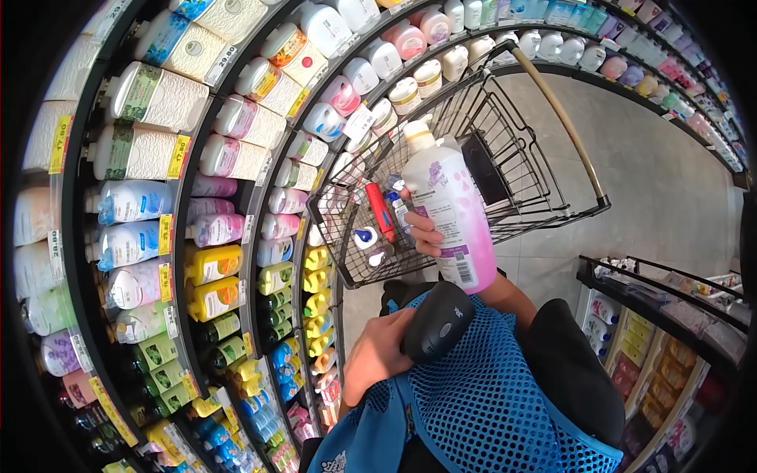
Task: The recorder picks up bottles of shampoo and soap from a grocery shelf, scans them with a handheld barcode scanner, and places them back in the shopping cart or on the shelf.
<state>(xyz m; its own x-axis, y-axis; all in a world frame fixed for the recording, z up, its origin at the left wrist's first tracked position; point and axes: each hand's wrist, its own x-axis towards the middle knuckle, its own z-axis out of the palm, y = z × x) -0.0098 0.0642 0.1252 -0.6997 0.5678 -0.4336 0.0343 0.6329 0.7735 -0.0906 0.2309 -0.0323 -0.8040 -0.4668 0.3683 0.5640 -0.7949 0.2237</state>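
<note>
My left hand (378,349) grips a black handheld barcode scanner (440,322), held low in front of a blue mesh vest. My right hand (423,230) holds a large pump-style bottle (452,207) from behind, its fingers wrapped around the bottle's left side. The bottle has a cream cap, a clear-white upper part and pink liquid below; its back label carries print and a barcode (465,269) facing up. The scanner's front end is just below the bottle's base. Beyond the bottle stands a black wire shopping cart (532,171).
Inside the cart lie a red cylindrical item (379,211), a bottle with a blue cap (365,237) and other small bottles. Shelves of wash bottles (159,97) curve along the left and top. A lower display rack (662,290) stands at right. Grey tiled floor (644,177) lies beyond the cart handle (559,112).
</note>
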